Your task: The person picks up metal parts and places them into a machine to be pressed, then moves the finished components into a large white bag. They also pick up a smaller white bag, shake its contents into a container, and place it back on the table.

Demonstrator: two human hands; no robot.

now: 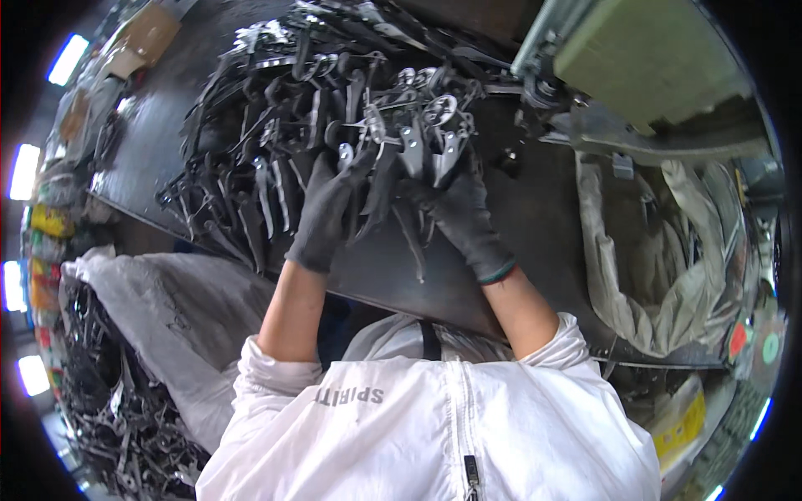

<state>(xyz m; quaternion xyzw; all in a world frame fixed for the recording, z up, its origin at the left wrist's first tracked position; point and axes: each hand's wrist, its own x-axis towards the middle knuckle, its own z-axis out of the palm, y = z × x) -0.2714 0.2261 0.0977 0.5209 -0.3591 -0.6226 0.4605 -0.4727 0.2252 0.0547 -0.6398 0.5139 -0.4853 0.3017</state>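
A large heap of black and silver lever-shaped metal parts (276, 125), which look like brake levers, covers the dark tabletop in front of me. My left hand (324, 213), in a dark grey glove, is closed at the near edge of the heap, with a black lever (382, 185) at its fingers. Close by on the right, my right hand (466, 219), gloved the same way, has its fingers curled around a lever with a silver head (447, 157). Parts and gloves overlap, so the exact grip of the fingertips is partly hidden. Another curved black lever (409, 238) hangs down between the hands.
On the right stands an open bag or lined container with a pale fabric rim (597, 275). Above it is a machine with a greenish panel (652, 63). A sack (184, 309) and a pile of dark metal parts (125, 417) lie at lower left. Cardboard (150, 33) sits far left.
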